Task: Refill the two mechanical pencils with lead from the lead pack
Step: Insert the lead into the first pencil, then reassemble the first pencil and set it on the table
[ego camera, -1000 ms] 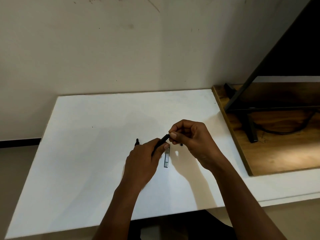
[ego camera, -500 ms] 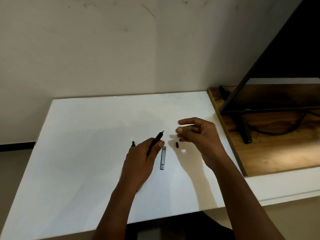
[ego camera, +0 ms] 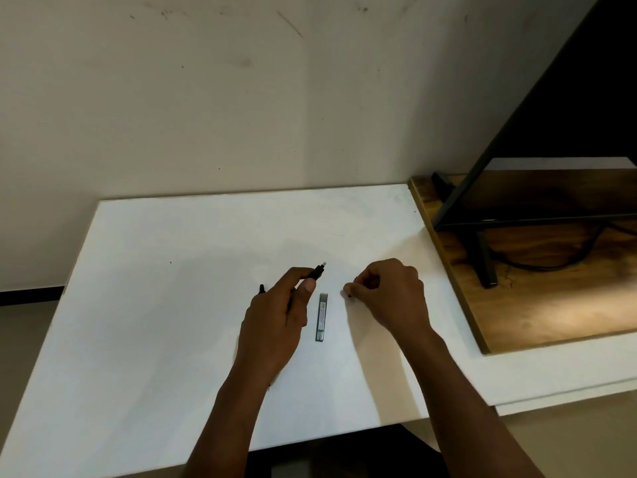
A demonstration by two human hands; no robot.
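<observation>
The left hand [ego camera: 272, 326] grips a pencil [ego camera: 319, 271] beside the pack [ego camera: 321, 317]. The right hand [ego camera: 393, 298] curls over a small cap [ego camera: 350, 296]; whether it grips it cannot be told.

Label on lead pack [ego camera: 321, 317] unreadable

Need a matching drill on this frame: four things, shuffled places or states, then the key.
Things
1. mechanical pencil
2. lead pack
3. second pencil
4. small black piece

Places
A. at the right hand fingertips
B. flat on the white table, between the hands
C. gripped in the left hand
D. only one end shows, left of the left hand

Pairs: 1-C, 2-B, 3-D, 4-A
</observation>
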